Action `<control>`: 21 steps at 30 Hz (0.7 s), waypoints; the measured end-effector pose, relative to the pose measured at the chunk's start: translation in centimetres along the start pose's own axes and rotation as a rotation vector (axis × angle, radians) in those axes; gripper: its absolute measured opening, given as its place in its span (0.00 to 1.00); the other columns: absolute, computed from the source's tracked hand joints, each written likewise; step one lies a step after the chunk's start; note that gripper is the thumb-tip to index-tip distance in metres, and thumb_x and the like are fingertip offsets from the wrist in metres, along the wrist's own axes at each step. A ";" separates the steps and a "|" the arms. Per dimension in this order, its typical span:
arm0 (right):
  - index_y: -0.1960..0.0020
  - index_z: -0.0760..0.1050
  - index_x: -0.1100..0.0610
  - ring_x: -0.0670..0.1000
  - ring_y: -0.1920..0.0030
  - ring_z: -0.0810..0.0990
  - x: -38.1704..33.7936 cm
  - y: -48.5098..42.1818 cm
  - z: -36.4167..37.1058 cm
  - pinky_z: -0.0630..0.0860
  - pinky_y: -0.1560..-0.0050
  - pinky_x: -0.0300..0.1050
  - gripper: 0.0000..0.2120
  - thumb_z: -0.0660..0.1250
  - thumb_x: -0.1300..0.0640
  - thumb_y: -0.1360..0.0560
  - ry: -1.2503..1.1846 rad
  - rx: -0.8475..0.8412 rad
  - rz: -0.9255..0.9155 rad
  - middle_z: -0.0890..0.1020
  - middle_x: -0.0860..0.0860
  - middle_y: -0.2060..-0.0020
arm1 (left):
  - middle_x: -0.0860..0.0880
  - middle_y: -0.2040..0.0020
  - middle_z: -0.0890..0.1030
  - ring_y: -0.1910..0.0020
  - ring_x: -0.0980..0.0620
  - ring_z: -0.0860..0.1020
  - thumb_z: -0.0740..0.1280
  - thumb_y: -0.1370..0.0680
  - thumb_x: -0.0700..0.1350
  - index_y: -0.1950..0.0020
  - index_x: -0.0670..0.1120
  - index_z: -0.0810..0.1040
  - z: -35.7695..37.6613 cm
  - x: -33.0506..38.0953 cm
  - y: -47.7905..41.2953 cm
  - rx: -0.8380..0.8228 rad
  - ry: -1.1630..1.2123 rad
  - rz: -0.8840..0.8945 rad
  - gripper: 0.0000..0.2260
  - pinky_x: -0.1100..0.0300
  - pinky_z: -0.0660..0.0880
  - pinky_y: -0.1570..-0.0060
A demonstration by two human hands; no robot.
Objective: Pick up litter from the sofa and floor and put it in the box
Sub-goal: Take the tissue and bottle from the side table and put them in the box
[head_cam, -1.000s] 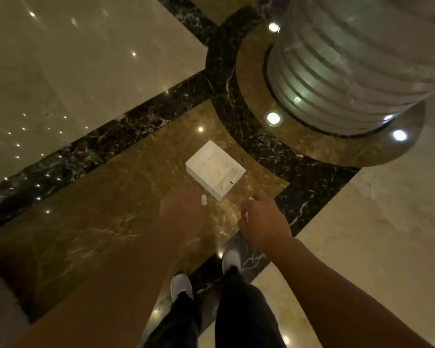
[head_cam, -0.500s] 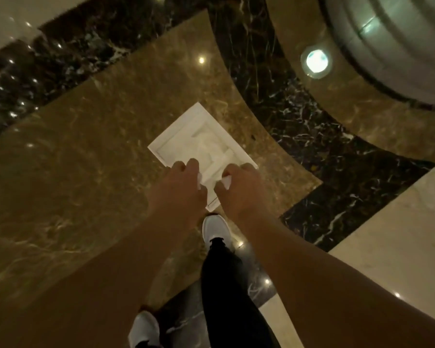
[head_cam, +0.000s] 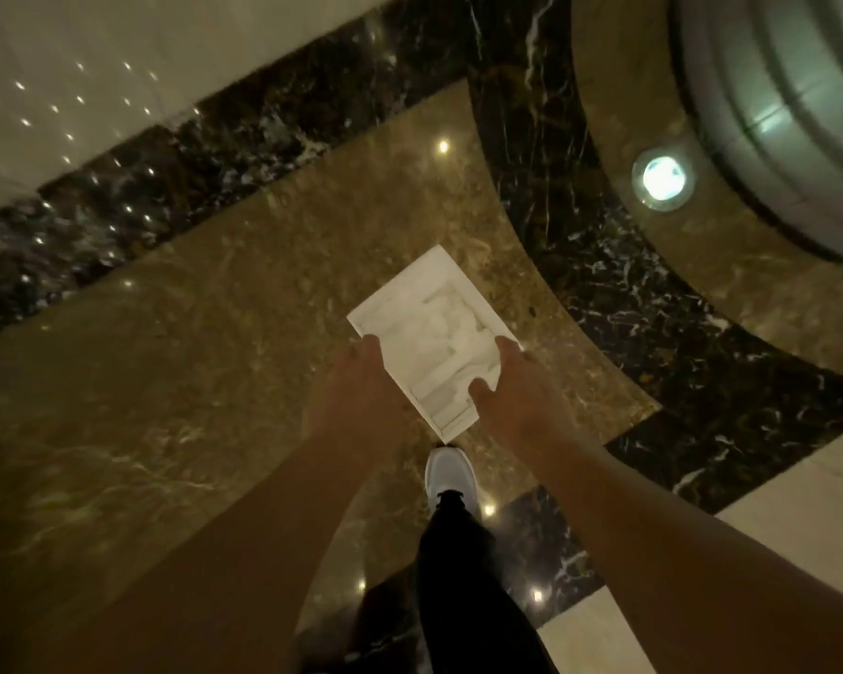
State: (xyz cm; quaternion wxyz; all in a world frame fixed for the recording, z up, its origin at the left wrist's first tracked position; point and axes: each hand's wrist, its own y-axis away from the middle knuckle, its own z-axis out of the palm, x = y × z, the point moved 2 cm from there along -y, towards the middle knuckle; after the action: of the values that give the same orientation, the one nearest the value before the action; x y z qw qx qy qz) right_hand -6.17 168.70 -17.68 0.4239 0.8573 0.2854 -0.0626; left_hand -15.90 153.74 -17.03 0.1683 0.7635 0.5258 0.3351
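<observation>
A white open box (head_cam: 400,294) sits low over the brown marble floor, just ahead of my shoe. Crumpled white paper litter (head_cam: 458,333) lies inside it. My left hand (head_cam: 356,391) wraps its fingers over the box's left edge. On the other side, my right hand (head_cam: 512,396) holds the right edge, with the thumb inside the box and the fingers over the rim. Whether the box rests on the floor or is raised off it, I cannot tell.
A wide round column (head_cam: 789,114) rises at the upper right, ringed by a brown marble band with a round floor light (head_cam: 663,180). Black veined marble strips (head_cam: 264,148) cross the floor. My white shoe (head_cam: 448,479) and dark trouser leg stand right below the box.
Both hands held small white scraps over the box a second ago. The scraps have left my fingers, and the hands have spread apart to the box's two sides and taken hold of it.
</observation>
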 end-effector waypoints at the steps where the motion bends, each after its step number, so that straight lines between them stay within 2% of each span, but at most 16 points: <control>1: 0.24 0.55 0.53 0.58 0.34 0.72 -1.2 1.5 -0.9 0.72 0.39 0.54 0.29 0.61 0.50 0.21 0.019 0.008 -0.034 0.69 0.56 0.31 | 0.46 0.39 0.71 0.45 0.45 0.74 0.67 0.28 0.43 0.31 0.49 0.61 -1.6 -0.1 1.7 0.003 -0.005 -0.006 0.27 0.46 0.76 0.48; 6: 0.23 0.52 0.55 0.56 0.31 0.69 -8.6 10.8 -4.7 0.71 0.35 0.53 0.30 0.58 0.48 0.20 0.074 0.071 -0.213 0.66 0.55 0.28 | 0.49 0.39 0.73 0.42 0.48 0.72 0.64 0.25 0.50 0.36 0.50 0.67 -10.4 -0.8 11.1 0.149 -0.044 -0.031 0.18 0.55 0.72 0.44; 8: 0.23 0.51 0.55 0.57 0.31 0.68 -11.8 16.1 -5.9 0.71 0.35 0.54 0.30 0.57 0.47 0.20 0.113 0.115 -0.287 0.66 0.55 0.28 | 0.48 0.37 0.72 0.39 0.47 0.70 0.62 0.24 0.49 0.34 0.50 0.67 -14.3 -1.5 16.4 0.230 -0.044 -0.015 0.18 0.53 0.70 0.42; 10: 0.24 0.55 0.56 0.57 0.34 0.70 -15.0 22.7 -6.5 0.72 0.37 0.54 0.29 0.57 0.45 0.21 0.153 0.169 -0.383 0.67 0.56 0.29 | 0.46 0.35 0.71 0.37 0.44 0.69 0.63 0.24 0.47 0.31 0.49 0.64 -18.3 -2.7 23.0 0.325 -0.065 0.011 0.21 0.50 0.69 0.41; 13: 0.29 0.61 0.56 0.59 0.39 0.75 -18.8 32.7 -6.1 0.74 0.43 0.53 0.26 0.62 0.47 0.22 0.227 0.231 -0.509 0.72 0.58 0.35 | 0.44 0.36 0.71 0.37 0.41 0.69 0.67 0.26 0.44 0.33 0.48 0.65 -22.7 -5.6 33.7 0.422 -0.003 -0.081 0.23 0.46 0.73 0.46; 16: 0.29 0.62 0.57 0.60 0.40 0.76 -22.9 42.0 -3.2 0.75 0.40 0.57 0.27 0.66 0.51 0.24 0.297 0.157 -0.618 0.74 0.59 0.37 | 0.44 0.38 0.72 0.39 0.40 0.70 0.69 0.29 0.41 0.34 0.47 0.66 -24.2 -10.5 44.4 0.499 0.047 -0.171 0.24 0.45 0.74 0.48; 18: 0.31 0.64 0.57 0.61 0.39 0.75 -26.1 48.0 -0.1 0.75 0.40 0.59 0.26 0.65 0.48 0.25 0.364 0.125 -0.708 0.74 0.59 0.37 | 0.44 0.38 0.72 0.38 0.41 0.70 0.70 0.29 0.41 0.34 0.48 0.66 -24.0 -15.0 51.2 0.569 0.089 -0.272 0.26 0.46 0.75 0.47; 21: 0.27 0.61 0.55 0.61 0.34 0.71 -31.6 55.8 5.6 0.73 0.37 0.59 0.31 0.63 0.43 0.25 0.485 0.059 -0.886 0.70 0.59 0.32 | 0.45 0.35 0.69 0.36 0.41 0.68 0.72 0.30 0.47 0.30 0.49 0.61 -23.0 -21.8 59.3 0.620 0.097 -0.418 0.32 0.47 0.74 0.44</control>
State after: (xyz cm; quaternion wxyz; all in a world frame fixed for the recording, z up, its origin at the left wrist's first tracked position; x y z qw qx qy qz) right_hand -1.34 124.04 28.34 0.2538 0.6552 0.7102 -0.0434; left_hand 4.35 108.42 28.40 -0.0315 0.6376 0.7541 0.1543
